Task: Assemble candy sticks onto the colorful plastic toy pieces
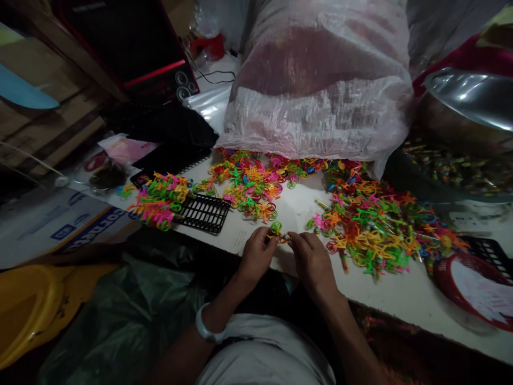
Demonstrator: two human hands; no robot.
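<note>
My left hand [258,254] and my right hand [312,259] meet over the front edge of the white table [296,206]. Between their fingertips is a small plastic piece [282,238], partly orange, with a green part at its top left; both hands pinch it. Its details are too small to tell. To the right of my right hand lies a large heap of colourful plastic pieces [368,230]. Another pile [252,184] spreads behind my hands. At the left, more pieces [160,200] lie beside and partly on a black slotted tray [206,213].
A big translucent sack [320,96] stands at the back. A red-rimmed container [473,291] sits at the right, near a metal bowl [476,99]. A yellow plastic item [30,310] and a printed box [92,227] are at the left.
</note>
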